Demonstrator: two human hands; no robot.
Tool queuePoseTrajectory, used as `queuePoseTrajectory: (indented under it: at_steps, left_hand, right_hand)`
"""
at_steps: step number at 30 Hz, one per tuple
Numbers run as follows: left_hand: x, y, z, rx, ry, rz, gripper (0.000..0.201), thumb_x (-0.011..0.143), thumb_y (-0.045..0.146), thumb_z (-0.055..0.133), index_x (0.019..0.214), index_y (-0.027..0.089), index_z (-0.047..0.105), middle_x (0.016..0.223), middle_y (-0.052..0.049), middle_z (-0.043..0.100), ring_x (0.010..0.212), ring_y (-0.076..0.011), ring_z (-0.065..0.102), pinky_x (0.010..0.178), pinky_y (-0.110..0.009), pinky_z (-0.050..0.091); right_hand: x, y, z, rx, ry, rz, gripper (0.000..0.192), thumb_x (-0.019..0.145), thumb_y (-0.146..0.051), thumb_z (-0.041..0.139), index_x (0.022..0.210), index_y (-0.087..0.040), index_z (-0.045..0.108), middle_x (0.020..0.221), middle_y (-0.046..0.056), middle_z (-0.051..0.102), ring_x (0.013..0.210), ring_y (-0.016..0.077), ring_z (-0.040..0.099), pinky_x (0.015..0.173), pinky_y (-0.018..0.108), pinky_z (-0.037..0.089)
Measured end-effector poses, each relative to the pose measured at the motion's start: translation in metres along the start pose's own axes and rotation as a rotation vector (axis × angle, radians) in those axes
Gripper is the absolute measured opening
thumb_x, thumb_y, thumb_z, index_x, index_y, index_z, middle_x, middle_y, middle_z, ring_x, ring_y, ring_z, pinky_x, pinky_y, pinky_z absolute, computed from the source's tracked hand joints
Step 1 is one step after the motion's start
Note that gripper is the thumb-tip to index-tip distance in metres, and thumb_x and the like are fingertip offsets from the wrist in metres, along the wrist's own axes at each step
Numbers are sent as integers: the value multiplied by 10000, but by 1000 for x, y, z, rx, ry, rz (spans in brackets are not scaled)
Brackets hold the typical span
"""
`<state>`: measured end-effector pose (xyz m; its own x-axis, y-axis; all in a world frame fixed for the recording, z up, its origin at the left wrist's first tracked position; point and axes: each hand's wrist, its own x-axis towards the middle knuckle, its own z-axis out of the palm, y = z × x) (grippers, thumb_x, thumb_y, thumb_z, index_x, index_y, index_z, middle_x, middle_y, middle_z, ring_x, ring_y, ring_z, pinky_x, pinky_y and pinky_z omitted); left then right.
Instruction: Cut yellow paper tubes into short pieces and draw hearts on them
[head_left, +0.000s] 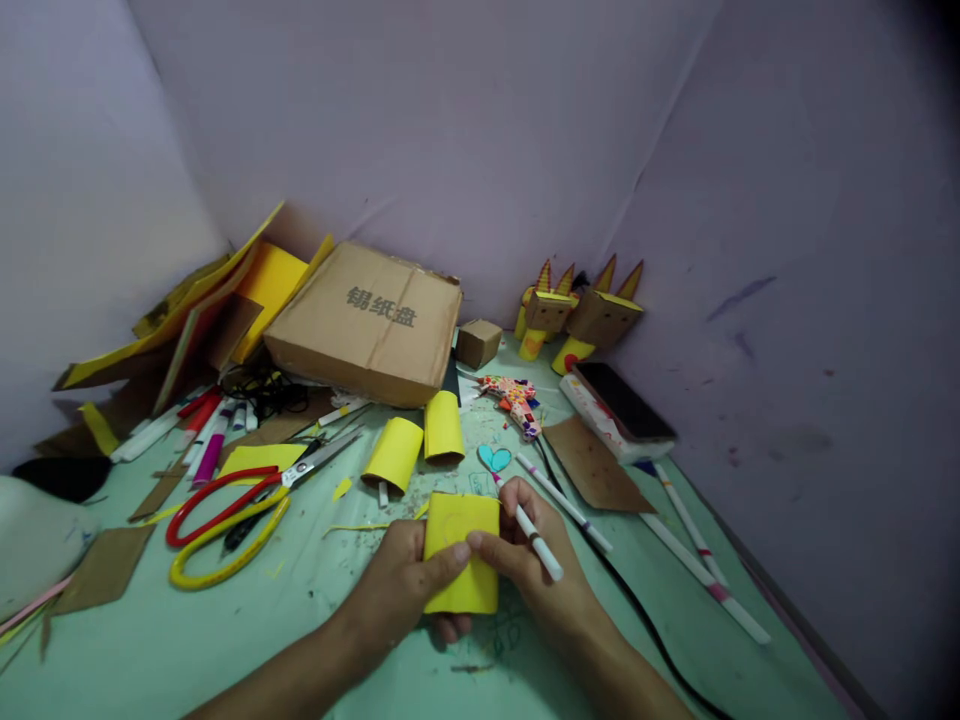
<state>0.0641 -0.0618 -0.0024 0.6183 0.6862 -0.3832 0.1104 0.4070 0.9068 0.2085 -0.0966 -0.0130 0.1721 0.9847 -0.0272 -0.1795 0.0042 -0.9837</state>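
Note:
My left hand [409, 570] is closed round the left side of a yellow paper-covered piece [461, 570], its thumb on the front and fingertips showing below. A faint round outline shows on the upper part of the yellow face. My right hand [544, 555] grips a white marker [538, 542] between its fingers, while its thumb presses on the right side of the same yellow piece. Just beyond the hands lie two yellow paper tubes [394, 455] and a blue heart drawing [495, 458]. Scissors with red and yellow handles [262, 510] rest to the left, blades apart.
A brown cardboard box [367, 320] stands at the back beside leaning yellow-faced cardboard [187, 310]. A patterned glue gun [516, 400], a phone [622, 400] and cardboard figures with pointed ears [600, 315] are at the back right. A black cable [637, 610] and several markers lie on the right.

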Motion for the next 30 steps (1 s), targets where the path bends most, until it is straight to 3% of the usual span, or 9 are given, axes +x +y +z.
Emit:
queuePoseTrajectory:
  at_steps: [5, 8, 11, 16, 18, 20, 22, 25, 30]
  left_hand:
    - [2, -4, -1, 13, -59, 11, 477, 674, 562, 650, 751, 91, 648, 537, -45, 633, 423, -120, 555, 412, -221, 451]
    - [4, -6, -1, -99, -112, 102, 446, 657, 442, 729, 951, 114, 663, 723, -45, 683, 608, -129, 616, 560, -219, 495]
    - [5, -9, 0, -211, -123, 103, 582, 612, 346, 783, 1129, 149, 599, 836, -51, 691, 733, -170, 636, 632, -264, 525]
    - [6, -9, 4, -298, 10, 17, 509, 559, 364, 798, 939, 84, 607, 703, -68, 665, 579, -183, 621, 490, -296, 527]
    - [6, -8, 4, -339, 32, -18, 454, 561, 356, 794, 871, 86, 602, 707, -82, 668, 613, -205, 642, 521, -311, 537]
    - [6, -5, 5, -364, 40, -50, 432, 559, 343, 793, 860, 95, 608, 713, -78, 666, 628, -208, 642, 538, -319, 540]
    - [6, -4, 6, -352, 13, -65, 411, 558, 335, 787, 850, 96, 624, 717, -75, 661, 618, -197, 626, 522, -309, 530]
    - [6, -2, 7, -301, -69, -41, 337, 606, 327, 755, 831, 99, 650, 736, -76, 664, 627, -179, 609, 499, -269, 503]
    - [9, -1, 5, -289, -86, -48, 237, 635, 242, 723, 827, 119, 659, 724, -52, 672, 643, -172, 616, 517, -254, 499]
  right_hand:
    - [-1, -1, 0, -23, 34, -35, 397, 674, -324, 721, 728, -233, 339, 577, -94, 422, 498, 88, 371, 455, 188, 313]
    - [-2, -1, 3, -8, 67, -51, 417, 660, -317, 746, 721, -232, 343, 581, -92, 443, 499, 87, 391, 457, 188, 328]
    - [0, -3, 7, 15, 62, -43, 433, 659, -330, 759, 715, -235, 340, 573, -90, 471, 492, 97, 432, 451, 193, 344]
    - [4, -15, -4, 32, 218, -122, 334, 767, -499, 663, 756, -227, 469, 814, 25, 694, 739, 188, 637, 648, 287, 501]
    - [1, -21, -14, 110, 291, -209, 384, 794, -607, 573, 819, -224, 582, 805, 43, 710, 666, 177, 640, 629, 292, 511]
    - [-6, -24, -20, 166, 242, -257, 514, 802, -684, 483, 823, -206, 672, 637, 30, 662, 491, 141, 566, 515, 268, 483]
    - [-13, -22, -20, 137, 171, -260, 531, 841, -644, 457, 792, -185, 717, 535, 12, 589, 450, 125, 520, 490, 254, 465]
    - [-22, -13, -11, 44, 122, -182, 309, 819, -475, 589, 837, -187, 700, 534, 2, 589, 503, 137, 549, 499, 234, 451]
    - [-26, -6, 1, -173, 283, -45, 179, 706, -358, 661, 674, -201, 583, 519, -19, 577, 467, 114, 494, 425, 197, 358]
